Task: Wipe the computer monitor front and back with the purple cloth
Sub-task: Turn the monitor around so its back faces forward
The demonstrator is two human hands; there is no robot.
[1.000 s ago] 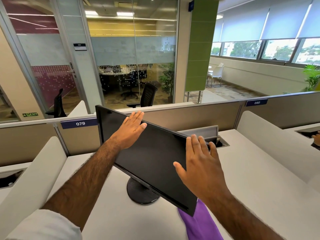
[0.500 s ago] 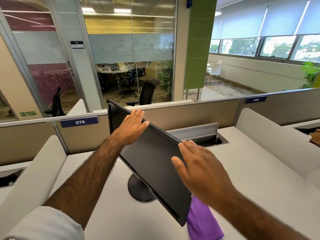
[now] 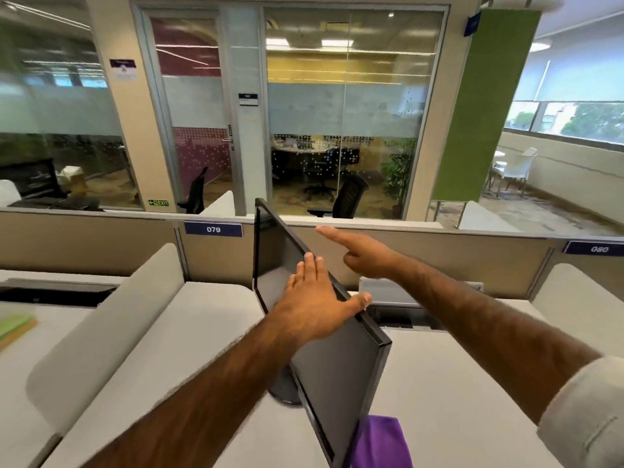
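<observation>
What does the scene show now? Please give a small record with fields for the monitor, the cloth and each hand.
monitor: black, on a round base, turned almost edge-on to the camera
left hand: fingers straight, flat on the screen near the top edge, thumb over that edge
right hand: beyond the monitor's back side, a finger stretched out; contact cannot be told
purple cloth: on the desk by the monitor's near lower corner, partly hidden, in no hand
</observation>
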